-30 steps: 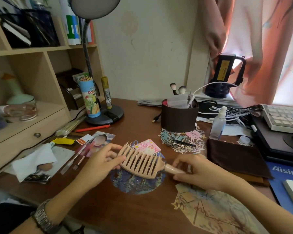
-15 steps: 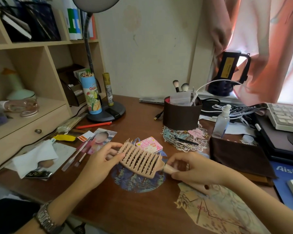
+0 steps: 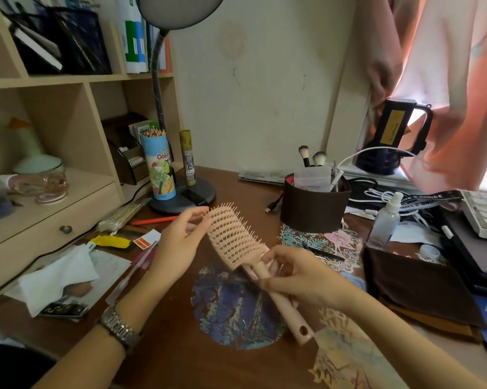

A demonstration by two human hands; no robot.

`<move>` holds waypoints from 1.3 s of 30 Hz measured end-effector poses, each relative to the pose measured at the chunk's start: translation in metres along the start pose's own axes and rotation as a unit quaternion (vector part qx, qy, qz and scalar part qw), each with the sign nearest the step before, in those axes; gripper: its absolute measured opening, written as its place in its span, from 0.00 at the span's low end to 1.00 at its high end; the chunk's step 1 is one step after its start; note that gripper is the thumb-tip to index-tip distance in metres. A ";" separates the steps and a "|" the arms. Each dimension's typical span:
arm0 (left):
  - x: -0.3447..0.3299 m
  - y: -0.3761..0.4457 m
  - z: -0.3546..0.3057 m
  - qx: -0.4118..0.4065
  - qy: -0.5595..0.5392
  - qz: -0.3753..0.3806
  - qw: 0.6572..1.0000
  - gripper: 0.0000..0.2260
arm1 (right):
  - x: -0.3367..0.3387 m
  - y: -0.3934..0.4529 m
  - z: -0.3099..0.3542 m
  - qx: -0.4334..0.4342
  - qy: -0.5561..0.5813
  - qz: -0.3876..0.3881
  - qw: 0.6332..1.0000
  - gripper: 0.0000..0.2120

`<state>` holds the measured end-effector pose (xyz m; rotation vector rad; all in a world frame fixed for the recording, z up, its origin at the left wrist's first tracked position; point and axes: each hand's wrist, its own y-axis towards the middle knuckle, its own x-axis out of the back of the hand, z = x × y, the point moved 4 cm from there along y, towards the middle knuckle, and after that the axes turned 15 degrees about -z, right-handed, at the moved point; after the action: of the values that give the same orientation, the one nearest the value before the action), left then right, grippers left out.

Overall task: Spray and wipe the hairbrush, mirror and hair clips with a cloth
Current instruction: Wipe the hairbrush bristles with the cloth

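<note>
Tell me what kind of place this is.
Probably a home study desk doubling as a vanity: a wooden desk with a gooseneck lamp, a keyboard at the right, and makeup brushes in a holder.

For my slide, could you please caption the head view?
Both hands hold a pink hairbrush above the cluttered desk, spray bottle untouched.

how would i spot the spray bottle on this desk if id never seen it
Start at the brown cup of makeup brushes at the back of the desk. Just to its right stands the spray bottle, beside white cables. It is the only small clear bottle with a white pump top.
</note>
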<state>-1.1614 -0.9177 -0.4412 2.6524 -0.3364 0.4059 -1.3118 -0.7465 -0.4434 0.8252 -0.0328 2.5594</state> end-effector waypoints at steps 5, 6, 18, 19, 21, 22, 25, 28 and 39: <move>-0.006 0.022 0.016 0.003 0.000 -0.062 0.998 0.17 | -0.016 0.037 0.003 -0.029 0.008 -0.082 0.996 0.12; -0.008 0.023 0.022 0.000 0.016 -0.067 0.998 0.17 | -0.018 0.044 0.003 -0.040 0.010 -0.092 0.995 0.11; -0.019 0.023 0.041 -0.141 0.222 -0.037 0.964 0.11 | -0.048 0.124 -0.009 -0.106 -0.005 -0.197 0.975 0.08; -0.020 0.023 0.042 -0.149 0.226 -0.041 0.962 0.10 | -0.049 0.129 -0.010 -0.107 0.000 -0.205 0.973 0.08; -0.021 0.024 0.043 -0.155 0.230 -0.046 0.960 0.10 | -0.052 0.137 -0.012 -0.107 0.001 -0.219 0.970 0.09; -0.021 0.024 0.043 -0.153 0.233 -0.045 0.959 0.10 | -0.054 0.140 -0.014 -0.107 0.003 -0.223 0.969 0.09; -0.023 0.025 0.046 -0.150 0.230 -0.040 0.961 0.09 | -0.059 0.148 -0.017 -0.102 0.014 -0.232 0.967 0.10; -0.023 0.025 0.046 -0.146 0.223 -0.038 0.963 0.09 | -0.063 0.152 -0.019 -0.098 0.028 -0.234 0.967 0.09; -0.027 0.027 0.052 -0.149 0.227 -0.028 0.962 0.08 | -0.068 0.154 -0.023 -0.098 0.065 -0.251 0.961 0.14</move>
<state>-1.1822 -0.9600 -0.4844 2.1893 -0.1604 0.8527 -1.3403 -0.9090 -0.4833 0.5078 -0.0315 2.0834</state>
